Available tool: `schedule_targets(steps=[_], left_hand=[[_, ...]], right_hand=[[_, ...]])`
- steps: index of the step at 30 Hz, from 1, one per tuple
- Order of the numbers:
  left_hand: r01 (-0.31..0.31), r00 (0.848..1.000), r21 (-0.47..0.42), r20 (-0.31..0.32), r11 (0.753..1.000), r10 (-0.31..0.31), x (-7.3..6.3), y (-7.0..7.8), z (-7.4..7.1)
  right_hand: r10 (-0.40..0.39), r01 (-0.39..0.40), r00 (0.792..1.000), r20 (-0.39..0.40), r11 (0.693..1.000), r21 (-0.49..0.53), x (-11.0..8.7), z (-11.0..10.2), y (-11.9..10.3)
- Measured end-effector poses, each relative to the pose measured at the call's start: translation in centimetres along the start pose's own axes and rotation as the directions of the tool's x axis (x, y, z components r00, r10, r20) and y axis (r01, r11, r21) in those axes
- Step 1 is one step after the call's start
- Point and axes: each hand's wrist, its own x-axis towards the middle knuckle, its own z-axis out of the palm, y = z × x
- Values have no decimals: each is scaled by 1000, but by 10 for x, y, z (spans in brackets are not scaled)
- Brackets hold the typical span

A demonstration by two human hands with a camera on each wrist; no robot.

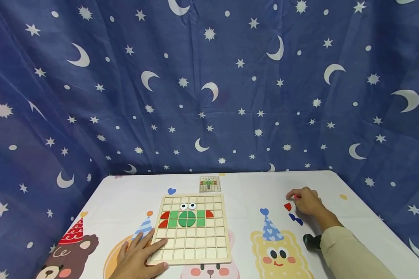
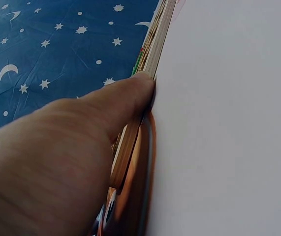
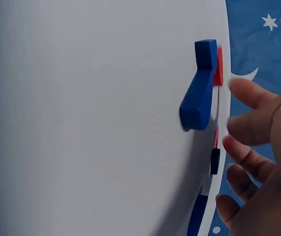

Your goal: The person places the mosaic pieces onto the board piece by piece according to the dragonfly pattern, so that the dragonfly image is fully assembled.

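Note:
A wooden grid board (image 1: 206,254) bears a figure of red, green and eye-marked pieces. My left hand (image 1: 139,255) rests at its lower left corner, fingers spread, one fingertip over the squares. In the left wrist view the thumb (image 2: 125,96) touches the board's edge (image 2: 125,155). My right hand (image 1: 306,202) hovers with bent fingers by a pinkish-red piece (image 1: 296,197), partly hidden under it. A red piece (image 1: 288,207) and two dark blue pieces (image 1: 296,219) lie close by. In the right wrist view the fingers are apart, with nothing seen between them, beside a blue piece (image 3: 197,101).
A small pattern card (image 1: 210,184) lies behind the board. A dark object (image 1: 311,241) is at the right wrist. The white tablecloth (image 1: 251,193) has printed cartoon animals, and a blue starry curtain (image 1: 230,116) hangs behind the table.

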Motion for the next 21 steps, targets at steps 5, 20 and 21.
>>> schedule_targets(steps=[5, 20, 21], left_hand=[[3, 1000, -3, -3, 1000, -3, 0, 1, 1], [-13, 1000, -10, -25, 1000, 13, -1, 0, 1], [-18, 999, -11, -29, 1000, 17, -1, 0, 2]], right_hand=[[12, -12, 1000, 21, 1000, 15, -1, -1, -2], [-34, 32, 989, 144, 999, 16, -9, 2, -13], [-41, 39, 990, 138, 999, 16, -9, 3, -13]])
